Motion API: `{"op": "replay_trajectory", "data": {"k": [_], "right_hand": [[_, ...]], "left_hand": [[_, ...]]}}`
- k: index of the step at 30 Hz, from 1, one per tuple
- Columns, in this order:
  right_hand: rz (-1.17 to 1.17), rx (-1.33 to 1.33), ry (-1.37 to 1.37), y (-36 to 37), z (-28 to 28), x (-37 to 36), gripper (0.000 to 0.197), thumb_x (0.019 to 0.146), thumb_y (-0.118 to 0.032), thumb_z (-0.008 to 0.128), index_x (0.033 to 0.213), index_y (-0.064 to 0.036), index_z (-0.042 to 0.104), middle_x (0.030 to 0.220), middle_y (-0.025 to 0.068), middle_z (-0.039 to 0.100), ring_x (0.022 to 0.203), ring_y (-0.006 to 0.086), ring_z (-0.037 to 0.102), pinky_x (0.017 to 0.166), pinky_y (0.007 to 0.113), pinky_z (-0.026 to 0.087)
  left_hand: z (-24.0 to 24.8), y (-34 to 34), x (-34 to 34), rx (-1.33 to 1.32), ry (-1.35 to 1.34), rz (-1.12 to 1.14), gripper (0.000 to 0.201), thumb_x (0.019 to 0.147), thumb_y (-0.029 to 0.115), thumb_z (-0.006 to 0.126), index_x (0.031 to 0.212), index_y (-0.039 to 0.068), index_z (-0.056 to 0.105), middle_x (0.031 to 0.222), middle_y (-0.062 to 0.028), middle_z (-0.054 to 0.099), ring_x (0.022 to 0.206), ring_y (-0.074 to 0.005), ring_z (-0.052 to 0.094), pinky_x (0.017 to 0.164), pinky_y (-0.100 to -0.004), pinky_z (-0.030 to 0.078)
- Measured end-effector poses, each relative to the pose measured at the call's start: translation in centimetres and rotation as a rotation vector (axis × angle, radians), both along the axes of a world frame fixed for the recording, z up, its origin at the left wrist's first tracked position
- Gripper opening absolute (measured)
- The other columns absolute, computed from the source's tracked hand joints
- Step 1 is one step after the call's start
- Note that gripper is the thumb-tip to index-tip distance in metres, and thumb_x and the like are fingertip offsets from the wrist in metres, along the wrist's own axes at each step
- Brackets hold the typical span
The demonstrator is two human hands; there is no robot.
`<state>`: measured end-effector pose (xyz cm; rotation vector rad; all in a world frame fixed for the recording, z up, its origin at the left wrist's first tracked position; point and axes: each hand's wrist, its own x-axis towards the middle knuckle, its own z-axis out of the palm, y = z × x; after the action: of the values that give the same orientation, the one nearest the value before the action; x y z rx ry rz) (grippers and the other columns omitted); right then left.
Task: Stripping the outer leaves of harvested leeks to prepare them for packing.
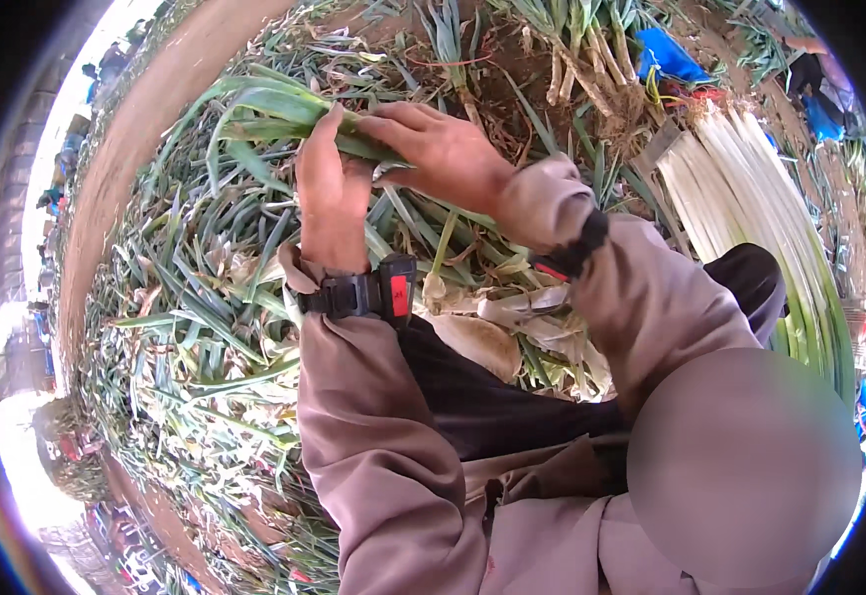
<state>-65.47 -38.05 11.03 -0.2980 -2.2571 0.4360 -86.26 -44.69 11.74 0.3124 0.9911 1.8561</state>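
Observation:
Both of my hands are on a green onion (272, 111), whose green leaves fan out and droop to the left. My left hand (332, 188) grips it from below, with a finger up against the leaves. From the right, my right hand (443, 154) closes its fingers over the same onion, close beside the left one. The part between my palms is largely hidden. Beneath my hands spreads a thick layer of loose green onion leaves (205, 288) and pale peelings (542, 317).
At right lies a big bundle of trimmed green onions (740, 188), white stalks toward the far side. Rooted, unpeeled onions (591, 59) lie at the far side beside a blue piece of material (669, 58). A bare dirt strip (120, 169) curves along the left. My dark-clad leg (482, 397) is below.

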Motion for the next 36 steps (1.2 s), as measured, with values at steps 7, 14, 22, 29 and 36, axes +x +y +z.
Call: {"op": "replay_trajectory", "data": {"k": [7, 14, 22, 29, 36], "right_hand": [[0.03, -0.705, 0.006, 3.1, -0.5, 0.4, 0.041, 0.1, -0.028, 0.095, 0.129, -0.0018, 0.083, 0.114, 0.0156, 0.087, 0.106, 0.028, 0.083, 0.1, 0.041, 0.065], [0.422, -1.018, 0.123, 3.9, 1.8, -1.8, 0.028, 0.099, -0.015, 0.098, 0.115, -0.0007, 0.081, 0.108, 0.0073, 0.085, 0.104, 0.0155, 0.078, 0.097, 0.035, 0.06], [0.302, -0.709, -0.103, 1.3, 1.9, -3.9, 0.04, 0.1, -0.02, 0.092, 0.132, 0.0, 0.079, 0.11, 0.0059, 0.082, 0.105, 0.0144, 0.073, 0.095, 0.035, 0.058], [-0.015, -0.398, -0.118, -0.3, 0.4, -4.3, 0.039, 0.104, -0.029, 0.09, 0.124, 0.0033, 0.084, 0.112, 0.016, 0.086, 0.1, 0.019, 0.08, 0.09, 0.043, 0.063], [0.367, -1.162, 0.074, -2.5, -0.3, 1.2, 0.043, 0.109, -0.03, 0.089, 0.138, 0.001, 0.083, 0.119, 0.0082, 0.087, 0.109, 0.0143, 0.077, 0.1, 0.036, 0.061]], "left_hand": [[0.9, -1.4, 1.6, 0.013, 0.178, -0.147, 0.045, 0.111, 0.035, 0.09, 0.142, 0.007, 0.075, 0.129, -0.0096, 0.081, 0.126, -0.0271, 0.076, 0.113, -0.0498, 0.062], [-0.2, 0.4, 2.3, 0.271, 0.105, -0.078, 0.04, 0.124, 0.032, 0.07, 0.151, 0.002, 0.072, 0.142, -0.0113, 0.08, 0.133, -0.0264, 0.075, 0.119, -0.0455, 0.06], [-4.4, 0.0, -3.3, 0.2, 0.037, -0.077, 0.022, 0.121, 0.01, 0.064, 0.14, 0.001, 0.071, 0.124, -0.0129, 0.08, 0.112, -0.027, 0.08, 0.096, -0.0419, 0.067], [-4.5, 2.0, -2.9, 0.1, -0.037, 0.181, 0.025, 0.114, -0.002, 0.07, 0.139, 0.001, 0.071, 0.117, -0.0153, 0.08, 0.1, -0.032, 0.082, 0.09, -0.0469, 0.071], [-4.5, -1.2, -5.5, 0.016, 0.232, 0.254, 0.026, 0.121, 0.024, 0.072, 0.131, 0.0, 0.068, 0.106, -0.0131, 0.076, 0.095, -0.0266, 0.076, 0.086, -0.0458, 0.063]]}}
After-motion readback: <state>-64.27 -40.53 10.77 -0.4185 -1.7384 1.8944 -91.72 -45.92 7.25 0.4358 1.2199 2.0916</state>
